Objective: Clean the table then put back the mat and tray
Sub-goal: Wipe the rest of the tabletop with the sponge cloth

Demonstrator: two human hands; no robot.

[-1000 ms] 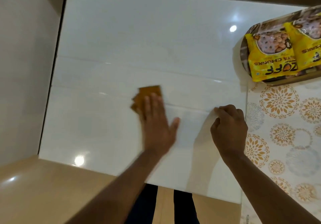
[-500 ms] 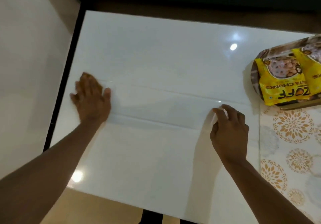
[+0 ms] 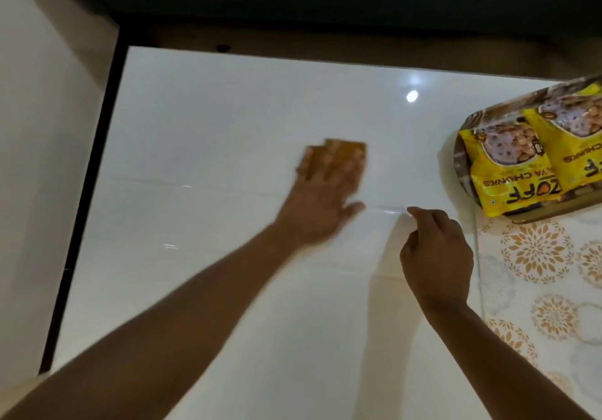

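My left hand (image 3: 321, 191) lies flat on an orange-brown cloth (image 3: 345, 147), pressing it against the glossy white table (image 3: 228, 110) near the middle. The hand is motion-blurred. My right hand (image 3: 436, 256) pinches the folded-back edge of the floral mat (image 3: 537, 256), which covers the table's right side. A patterned tray (image 3: 462, 155) sits at the right, partly on the mat, with two yellow snack packets (image 3: 508, 172) in it.
A white wall (image 3: 39, 159) stands along the table's left edge. A dark band runs beyond the far edge. The near table edge and a tan floor show at the lower left.
My left hand has swept with the cloth from the table's left edge back toward the middle and slightly farther away. My right hand stays on the mat's edge.
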